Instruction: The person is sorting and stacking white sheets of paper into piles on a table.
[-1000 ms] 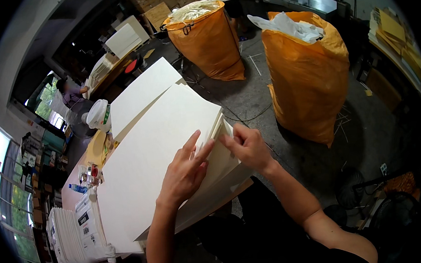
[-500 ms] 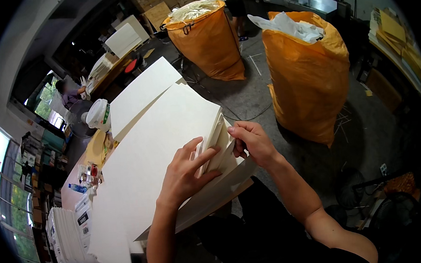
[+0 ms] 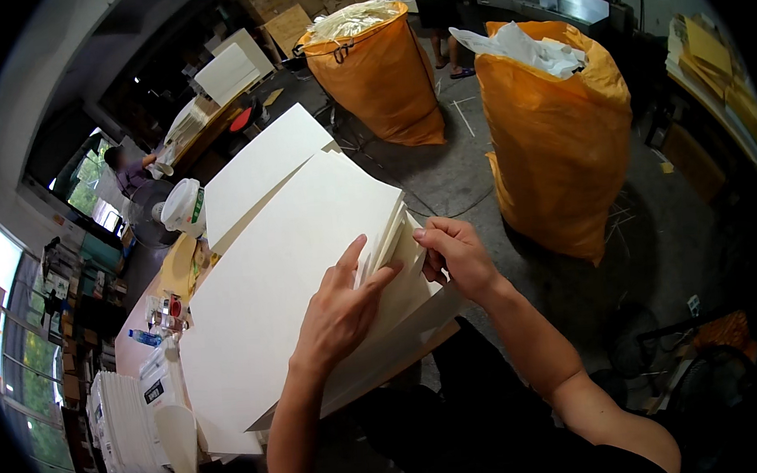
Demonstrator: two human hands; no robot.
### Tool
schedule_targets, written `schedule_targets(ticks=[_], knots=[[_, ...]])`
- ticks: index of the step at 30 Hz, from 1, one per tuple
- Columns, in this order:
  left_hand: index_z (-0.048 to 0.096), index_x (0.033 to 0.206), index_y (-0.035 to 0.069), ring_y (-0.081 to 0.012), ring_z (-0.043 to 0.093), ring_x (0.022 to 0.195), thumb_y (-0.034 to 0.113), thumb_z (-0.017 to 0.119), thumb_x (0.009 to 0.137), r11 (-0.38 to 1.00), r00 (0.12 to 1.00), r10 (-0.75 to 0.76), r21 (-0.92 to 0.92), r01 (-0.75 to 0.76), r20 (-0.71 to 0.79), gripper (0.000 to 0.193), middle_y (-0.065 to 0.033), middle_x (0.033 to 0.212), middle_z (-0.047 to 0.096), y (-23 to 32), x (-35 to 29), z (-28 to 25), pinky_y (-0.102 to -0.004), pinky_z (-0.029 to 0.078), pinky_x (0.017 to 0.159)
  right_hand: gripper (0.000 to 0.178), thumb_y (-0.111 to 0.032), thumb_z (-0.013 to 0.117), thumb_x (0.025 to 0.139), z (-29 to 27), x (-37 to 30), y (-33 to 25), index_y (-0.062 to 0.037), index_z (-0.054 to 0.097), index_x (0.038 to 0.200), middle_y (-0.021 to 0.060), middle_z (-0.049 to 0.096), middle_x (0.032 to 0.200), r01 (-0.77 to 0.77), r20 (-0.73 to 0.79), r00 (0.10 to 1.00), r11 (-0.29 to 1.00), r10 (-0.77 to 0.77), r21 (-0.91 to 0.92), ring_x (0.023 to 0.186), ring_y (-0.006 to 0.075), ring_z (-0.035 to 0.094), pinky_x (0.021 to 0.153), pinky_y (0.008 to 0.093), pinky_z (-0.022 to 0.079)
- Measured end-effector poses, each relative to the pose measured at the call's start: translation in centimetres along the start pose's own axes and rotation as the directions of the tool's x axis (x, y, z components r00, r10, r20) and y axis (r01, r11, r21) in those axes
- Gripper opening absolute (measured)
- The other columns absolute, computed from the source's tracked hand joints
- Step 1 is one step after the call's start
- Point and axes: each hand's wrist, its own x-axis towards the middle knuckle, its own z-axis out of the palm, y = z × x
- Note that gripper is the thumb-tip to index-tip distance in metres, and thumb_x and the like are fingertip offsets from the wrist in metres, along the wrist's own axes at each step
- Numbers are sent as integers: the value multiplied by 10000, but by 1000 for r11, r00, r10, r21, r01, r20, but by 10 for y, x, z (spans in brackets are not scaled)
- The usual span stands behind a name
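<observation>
In my head view, white sheets (image 3: 268, 278) lie stacked mid-frame, the left hand (image 3: 338, 313) spread over their right edge. Just right of centre, I see the right hand (image 3: 461, 257) pinching sheet edges between thumb and fingers.

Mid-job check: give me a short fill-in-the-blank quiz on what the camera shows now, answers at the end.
1. The left hand rests on ____ sheets.
2. Beyond the right hand stand ____ orange sacks.
3. In the picture, the blue bottle lies to the ____ of both hands.

Missing words: white; two; left.
</observation>
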Motion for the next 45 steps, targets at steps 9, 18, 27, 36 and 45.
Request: schedule_targets(ticks=[9, 18, 27, 36, 45], knots=[[696, 1269, 215, -381, 610, 1230, 153, 933, 685, 995, 1000, -26, -96, 26, 2, 633, -172, 1393, 580, 6, 2, -2, -468, 566, 1000, 317, -217, 606, 1032, -5, -2, 0, -94, 532, 749, 6, 527, 613, -3, -7, 1000, 1000, 2, -9, 542, 110, 574, 446, 262, 401], [682, 1296, 230, -393, 602, 1249, 171, 906, 735, 998, 1000, -10, -63, 12, 29, 607, -175, 1430, 558, 7, -1, 1, -474, 552, 1009, 250, -227, 725, 819, -15, -43, 5, -60, 707, 1004, 154, 643, 1109, 542, 468, 812, 154, -348, -826, 1167, 367, 585, 1161, 518, 365], [339, 1596, 135, -513, 434, 1404, 154, 863, 761, 985, 993, 114, 130, -111, -22, 986, -283, 1636, 276, 7, -3, 25, -545, 497, 1077, 379, -254, 709, 840, -21, -41, 7, -53, 717, 1163, 216, 603, 1341, 558, 522, 829, 241, -198, -794, 1336, 423, 478, 1184, 532, 345], [343, 1583, 11, -360, 598, 1100, 259, 842, 806, 986, 998, -2, 168, 12, -55, 956, -178, 1224, 590, 2, -1, 38, -458, 544, 946, 193, -189, 708, 932, -41, -47, 7, -9, 696, 864, 134, 711, 935, 331, 147, 922, 535, -357, -777, 917, 314, 683, 808, 418, 547], [384, 1572, 57, -396, 640, 1112, 110, 743, 863, 999, 997, -27, 34, 30, -72, 796, -228, 1323, 575, 7, 7, 25, -448, 571, 908, 338, -314, 641, 1000, -11, -28, -19, -38, 567, 820, 155, 656, 779, 188, 96, 955, 323, -280, -928, 726, 385, 659, 649, 480, 509]])
